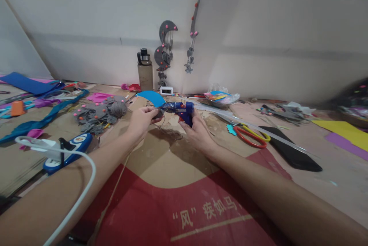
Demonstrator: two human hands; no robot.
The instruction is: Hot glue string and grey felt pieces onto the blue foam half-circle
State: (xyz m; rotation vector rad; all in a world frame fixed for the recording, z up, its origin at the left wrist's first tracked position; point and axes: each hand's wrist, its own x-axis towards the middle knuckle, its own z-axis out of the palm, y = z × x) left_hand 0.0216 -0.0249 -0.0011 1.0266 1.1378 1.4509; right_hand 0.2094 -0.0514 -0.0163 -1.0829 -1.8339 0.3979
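The right hand (198, 131) is closed round the grip of the blue glue gun (186, 118), the middle of the clock face here, and a small red light shows on its body. The nozzle points toward 9 o'clock, where the left hand (140, 119) pinches a dark grey piece (157, 114) between thumb and fingers; whether nozzle and piece touch, I cannot tell. A blue arc (152, 97) shows just past the left fingertips, at 10 o'clock; I cannot tell whether they hold it. Grey threads (170, 133) lie at 7 o'clock, on cardboard (163, 169) whose red part reaches toward 6. A clear stick (258, 128) slants toward 4 o'clock, near scissors (250, 143) with red and yellow handles and a black slab (296, 154). At 3 o'clock is a bowl (221, 104) with coloured pieces and crinkled plastic. Out at 9 lies a heap of grey felt (92, 114) with pink and orange dots, beside yarn (117, 107); at 8, a blue-and-white power strip (80, 142) with a white cable (92, 169). A bottle (146, 75) stands upright between 10 and 11, and grey garlands (167, 27) hang against the wall (253, 27) at 11 and 12.
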